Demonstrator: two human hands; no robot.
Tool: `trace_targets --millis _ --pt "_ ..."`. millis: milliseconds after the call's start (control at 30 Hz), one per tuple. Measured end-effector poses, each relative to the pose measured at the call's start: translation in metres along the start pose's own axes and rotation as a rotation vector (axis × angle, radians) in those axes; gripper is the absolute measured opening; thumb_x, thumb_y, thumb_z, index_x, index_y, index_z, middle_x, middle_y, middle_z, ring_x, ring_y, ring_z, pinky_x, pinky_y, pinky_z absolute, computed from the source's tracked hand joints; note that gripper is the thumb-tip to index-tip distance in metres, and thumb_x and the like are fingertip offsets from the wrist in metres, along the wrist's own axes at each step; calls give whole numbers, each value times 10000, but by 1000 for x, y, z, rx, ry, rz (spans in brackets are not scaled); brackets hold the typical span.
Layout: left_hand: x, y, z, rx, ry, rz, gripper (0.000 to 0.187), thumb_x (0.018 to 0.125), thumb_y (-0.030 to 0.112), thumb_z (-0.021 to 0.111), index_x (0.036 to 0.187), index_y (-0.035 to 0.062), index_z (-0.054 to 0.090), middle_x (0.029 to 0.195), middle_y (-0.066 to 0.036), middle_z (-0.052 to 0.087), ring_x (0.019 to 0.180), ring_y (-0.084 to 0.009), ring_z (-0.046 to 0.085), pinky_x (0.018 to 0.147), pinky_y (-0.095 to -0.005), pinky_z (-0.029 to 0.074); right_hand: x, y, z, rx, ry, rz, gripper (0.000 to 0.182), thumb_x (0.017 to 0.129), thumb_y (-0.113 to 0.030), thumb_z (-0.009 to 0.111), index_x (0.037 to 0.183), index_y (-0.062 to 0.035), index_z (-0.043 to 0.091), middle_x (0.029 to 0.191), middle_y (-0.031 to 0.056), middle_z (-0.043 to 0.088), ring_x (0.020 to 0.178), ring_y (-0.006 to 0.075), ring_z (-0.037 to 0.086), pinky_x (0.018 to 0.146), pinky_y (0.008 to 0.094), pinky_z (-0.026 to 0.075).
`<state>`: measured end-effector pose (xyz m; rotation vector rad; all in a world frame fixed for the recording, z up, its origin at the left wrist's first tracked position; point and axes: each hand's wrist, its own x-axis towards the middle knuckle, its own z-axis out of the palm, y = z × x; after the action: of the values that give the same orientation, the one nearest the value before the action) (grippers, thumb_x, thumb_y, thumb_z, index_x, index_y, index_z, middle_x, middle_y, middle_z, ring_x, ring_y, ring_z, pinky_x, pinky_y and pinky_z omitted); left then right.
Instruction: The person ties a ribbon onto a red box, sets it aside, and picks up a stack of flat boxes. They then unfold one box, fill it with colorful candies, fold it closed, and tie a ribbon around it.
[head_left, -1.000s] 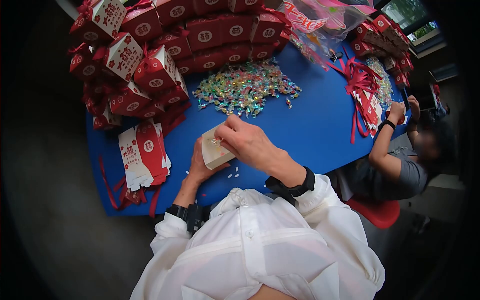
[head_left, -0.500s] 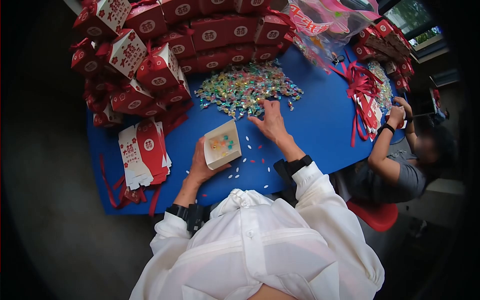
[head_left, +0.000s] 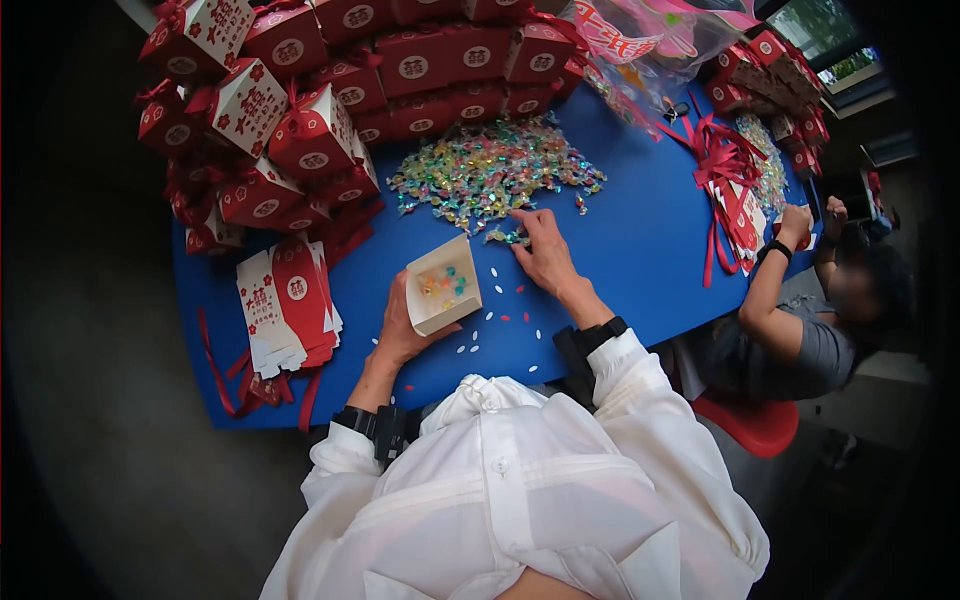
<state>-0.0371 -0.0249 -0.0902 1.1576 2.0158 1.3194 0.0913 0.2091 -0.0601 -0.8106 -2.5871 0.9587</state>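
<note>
My left hand (head_left: pixel 400 325) is wrapped round a small open paper box (head_left: pixel 420 317), pale inside and tilted so that its mouth faces me. Several wrapped candies (head_left: pixel 444 285) lie at its bottom. My right hand (head_left: pixel 546 258) is at the front edge of a heap of shiny, multicoloured wrapped candies (head_left: pixel 480 165). Its thumb and fingers are apart, with a few candies (head_left: pixel 508 237) lying loose by the fingertips.
Red and white gift boxes (head_left: pixel 415 65) are stacked behind and left. Flat folded boxes (head_left: pixel 287 305) and ribbons (head_left: pixel 215 375) lie left; a clear plastic bag (head_left: pixel 650 60) is at the back. At right, a person (head_left: pixel 800 330) works beside more ribbons (head_left: pixel 722 160). Small white and red bits dot the blue table (head_left: pixel 630 270).
My right hand has drawn its thumb and fingers nearer together, and a few candies now sit apart at the heap's front edge. My left hand and the box have barely moved.
</note>
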Motion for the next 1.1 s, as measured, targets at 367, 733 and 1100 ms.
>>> trace_targets --millis 367,733,1100 --pt "-1 0 1 15 11 -1 1041 494 221 915 1337 44 331 1250 -137 451 1179 -341 456 997 -400 399 0 8 0 40 16 9 239 760 -24 703 969 -46 592 959 123 519 794 287 606 721 367 517" --pt "4 7 1 12 21 12 964 503 227 909 1294 78 380 1228 -134 465 1157 -342 467 984 -409 400 -10 -124 -32 249 -42 -490 211 771 -21 708 966 -48 630 958 80 560 779 162 605 656 263 522" --pt "0 -3 3 -17 21 10 1013 496 252 915 1318 52 359 1209 -142 470 1141 -351 476 965 -404 416 8 -29 10 107 45 14 339 788 -143 711 1106 -95 602 976 112 541 703 239 606 619 376 506"
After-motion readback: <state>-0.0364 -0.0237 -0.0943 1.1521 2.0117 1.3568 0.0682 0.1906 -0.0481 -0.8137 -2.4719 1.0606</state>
